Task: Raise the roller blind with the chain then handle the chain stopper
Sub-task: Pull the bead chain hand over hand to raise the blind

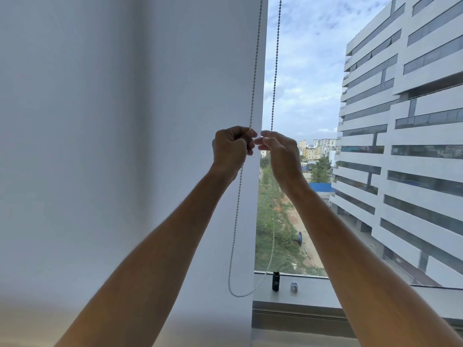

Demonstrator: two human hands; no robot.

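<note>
A white roller blind (pixel 125 146) covers the left part of the window, its right edge running down the middle of the view. A beaded chain (pixel 253 91) hangs in a loop in front of that edge, with its second strand (pixel 275 71) to the right and the loop's bottom (pixel 240 294) near the sill. My left hand (pixel 231 149) grips the left strand in curled fingers at about mid height. My right hand (pixel 280 151) is beside it, fingers bent toward the left hand's fingertips. Whether it touches the chain is unclear. No stopper is clearly visible.
On the grey window sill (pixel 350 294) stand a small black cylinder (pixel 275 281) and a small grey clip-like piece (pixel 294 287). Bare glass to the right shows a tall white building (pixel 400 121) and greenery outside.
</note>
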